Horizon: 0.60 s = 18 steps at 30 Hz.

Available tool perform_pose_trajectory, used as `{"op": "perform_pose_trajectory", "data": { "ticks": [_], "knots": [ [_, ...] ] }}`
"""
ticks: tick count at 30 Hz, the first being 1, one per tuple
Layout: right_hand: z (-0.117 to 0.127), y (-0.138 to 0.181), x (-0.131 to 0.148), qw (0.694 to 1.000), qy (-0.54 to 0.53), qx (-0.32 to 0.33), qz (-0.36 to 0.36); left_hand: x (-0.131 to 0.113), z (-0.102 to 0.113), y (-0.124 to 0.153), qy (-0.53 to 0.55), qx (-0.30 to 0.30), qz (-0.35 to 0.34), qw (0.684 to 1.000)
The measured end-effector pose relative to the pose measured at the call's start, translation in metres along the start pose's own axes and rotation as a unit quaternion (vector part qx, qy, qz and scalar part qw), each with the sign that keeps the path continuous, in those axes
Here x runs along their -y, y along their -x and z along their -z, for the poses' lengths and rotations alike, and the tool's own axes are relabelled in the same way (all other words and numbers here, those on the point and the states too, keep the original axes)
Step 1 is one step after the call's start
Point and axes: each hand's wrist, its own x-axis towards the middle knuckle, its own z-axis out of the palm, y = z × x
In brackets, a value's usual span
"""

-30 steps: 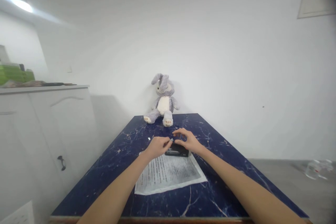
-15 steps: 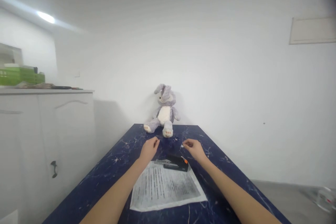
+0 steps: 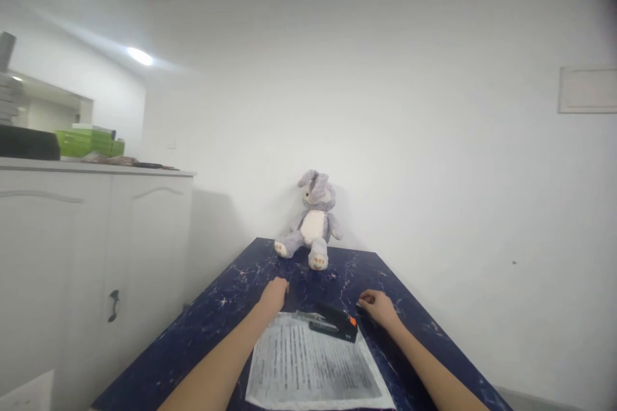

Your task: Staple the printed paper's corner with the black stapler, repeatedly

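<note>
My left hand (image 3: 274, 294) is just beyond the top left edge of a printed sheet of paper (image 3: 313, 369), its fingers curled together; whether they hold anything is hidden. Over the table on the right, my right hand (image 3: 378, 307) has thumb and fingers pinched at a tiny pale piece, too small to name. Between the hands, on the sheet's top right part, lies a black stapler (image 3: 335, 327) with an orange patch at its right end. A thin grey part sticks out to its left. Neither hand touches the stapler.
A grey plush rabbit (image 3: 314, 226) sits against the wall at the far end of the dark blue marbled table (image 3: 193, 340). To the left stands a white cabinet (image 3: 149, 237) with green boxes (image 3: 89, 141) on top.
My right hand has moved outward to the right, away from the stapler and my left hand. The left hand has turned slightly, showing more of its back. The whole view has shifted and tilted.
</note>
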Motion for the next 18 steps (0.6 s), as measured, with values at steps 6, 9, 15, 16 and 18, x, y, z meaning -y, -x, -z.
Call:
{"op": "perform_pose_trajectory", "data": {
  "ticks": [6, 9, 15, 16, 18],
  "knots": [
    [0.001, 0.006, 0.027, 0.995, -0.019, 0.015, 0.096, -0.001, -0.006, -0.007, 0.052, -0.020, 0.012, 0.998],
    [0.007, 0.019, 0.056, 0.968, -0.103, 0.123, 0.192, -0.007, -0.011, -0.009, 0.097, -0.053, 0.004, 0.994],
    [0.009, 0.047, 0.094, 0.921, -0.138, 0.261, 0.254, -0.024, -0.014, -0.003, 0.139, -0.065, -0.021, 0.988],
    [0.007, 0.050, 0.094, 0.924, -0.132, 0.259, 0.247, -0.026, -0.015, -0.001, 0.139, -0.057, -0.025, 0.988],
    [0.001, 0.052, 0.092, 0.933, -0.113, 0.254, 0.228, -0.030, -0.016, 0.001, 0.140, -0.042, -0.031, 0.989]
  ]
}}
